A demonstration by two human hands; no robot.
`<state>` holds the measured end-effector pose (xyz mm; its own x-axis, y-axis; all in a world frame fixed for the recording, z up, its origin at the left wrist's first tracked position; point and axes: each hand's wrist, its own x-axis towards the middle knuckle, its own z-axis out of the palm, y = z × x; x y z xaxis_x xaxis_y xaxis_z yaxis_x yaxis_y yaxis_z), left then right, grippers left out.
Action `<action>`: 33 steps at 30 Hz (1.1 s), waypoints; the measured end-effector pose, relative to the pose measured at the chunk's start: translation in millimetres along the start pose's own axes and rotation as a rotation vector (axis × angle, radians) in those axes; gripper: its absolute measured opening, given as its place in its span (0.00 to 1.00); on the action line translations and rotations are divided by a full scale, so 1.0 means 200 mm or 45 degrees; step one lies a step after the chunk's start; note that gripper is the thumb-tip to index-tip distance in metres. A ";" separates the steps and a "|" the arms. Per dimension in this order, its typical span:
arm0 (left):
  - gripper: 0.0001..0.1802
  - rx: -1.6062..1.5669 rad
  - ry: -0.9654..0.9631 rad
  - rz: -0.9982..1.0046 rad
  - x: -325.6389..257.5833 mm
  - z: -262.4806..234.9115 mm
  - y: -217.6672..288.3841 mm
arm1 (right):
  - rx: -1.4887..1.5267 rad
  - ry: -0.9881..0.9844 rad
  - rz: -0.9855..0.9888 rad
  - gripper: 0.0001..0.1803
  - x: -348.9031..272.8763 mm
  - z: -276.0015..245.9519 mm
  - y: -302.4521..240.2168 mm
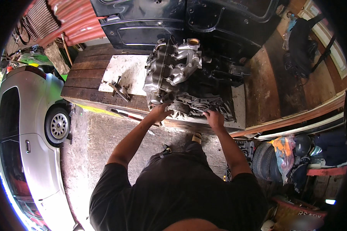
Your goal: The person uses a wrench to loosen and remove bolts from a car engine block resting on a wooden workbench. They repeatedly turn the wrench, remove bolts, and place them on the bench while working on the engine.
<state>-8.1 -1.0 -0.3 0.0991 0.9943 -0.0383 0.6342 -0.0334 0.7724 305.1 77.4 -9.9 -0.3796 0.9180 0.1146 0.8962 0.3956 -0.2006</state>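
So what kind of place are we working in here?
Most likely a car repair workshop: an engine sits on a wooden bench under both hands, a silver car is parked alongside, and tyres lie nearby.

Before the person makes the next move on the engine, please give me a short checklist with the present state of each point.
1. Engine rests fully on the wooden platform: ok.
2. Left hand is on the engine's lower front: ok.
3. Right hand is at the front cover, holding a thin tool: cannot tell which tool.
4. Loose metal parts lie apart from both hands: ok.
5. Silver car stands away from the work: ok.
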 end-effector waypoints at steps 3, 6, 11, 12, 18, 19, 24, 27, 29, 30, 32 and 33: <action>0.28 -0.014 -0.032 -0.020 0.00 0.00 0.00 | -0.034 -0.082 0.017 0.16 0.00 -0.06 -0.04; 0.30 -0.006 0.041 0.052 0.00 0.00 0.00 | -0.051 -0.146 0.111 0.18 -0.03 -0.06 -0.07; 0.28 0.013 -0.074 -0.059 0.00 -0.02 0.01 | 0.128 -0.082 0.207 0.18 -0.14 -0.03 -0.12; 0.28 -0.014 -0.090 -0.074 -0.01 -0.03 0.03 | 0.192 -0.103 0.256 0.18 -0.15 -0.02 -0.12; 0.28 -0.017 -0.065 -0.020 0.00 0.00 -0.01 | 0.917 -0.108 0.293 0.15 -0.21 0.39 0.12; 0.28 -0.032 -0.063 -0.010 0.02 0.01 -0.02 | 1.159 -0.132 0.283 0.14 -0.21 0.50 0.19; 0.32 0.038 0.082 0.137 0.02 0.05 -0.10 | 1.799 -0.159 0.339 0.15 -0.20 0.65 0.15; 0.32 -0.005 0.062 0.109 0.02 0.04 -0.09 | 1.867 -0.239 0.394 0.16 -0.21 0.67 0.09; 0.32 -0.008 0.040 0.071 0.02 0.03 -0.09 | 1.872 -0.275 0.478 0.18 -0.21 0.65 0.04; 0.32 0.009 0.035 0.052 0.02 0.03 -0.09 | 1.906 -0.315 0.544 0.18 -0.21 0.62 0.01; 0.32 0.047 0.057 0.064 0.01 0.03 -0.09 | 1.900 -0.322 0.544 0.17 -0.20 0.60 -0.04; 0.32 0.038 0.057 0.083 0.01 0.03 -0.07 | 1.895 -0.318 0.549 0.17 -0.20 0.59 -0.04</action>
<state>-12.6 0.8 -15.0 0.1069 0.9935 0.0401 0.6502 -0.1004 0.7531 285.6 40.2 -127.2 -0.3264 0.8860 -0.3294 -0.0225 -0.3556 -0.9343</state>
